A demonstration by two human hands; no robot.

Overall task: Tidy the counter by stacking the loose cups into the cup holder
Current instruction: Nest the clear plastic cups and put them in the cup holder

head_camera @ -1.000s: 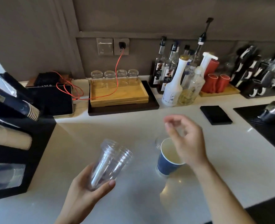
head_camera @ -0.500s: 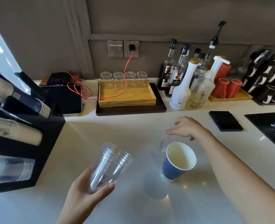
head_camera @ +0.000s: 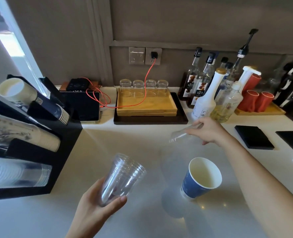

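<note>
My left hand [head_camera: 92, 210] grips a nested stack of clear plastic cups [head_camera: 123, 177], tilted with the mouths up and to the right. My right hand [head_camera: 209, 131] holds a single clear plastic cup [head_camera: 180, 135] lifted above the counter, lying almost sideways and blurred. A blue paper cup [head_camera: 199, 179] stands loose on the white counter between my hands. The black cup holder [head_camera: 39, 157] sits at the left, with stacks of paper cups in its upper slots and clear cups [head_camera: 18, 172] in the lowest slot.
A wooden tray [head_camera: 145, 105] with several glasses sits at the back, a red cable draped over it. Syrup bottles [head_camera: 204, 93] and red cups [head_camera: 257, 100] stand at the back right. A black pad [head_camera: 254, 136] lies right of my right hand.
My right hand has picked up the clear cup that stood behind the blue paper cup and raised it off the counter. My left hand keeps its hold on the stack.
</note>
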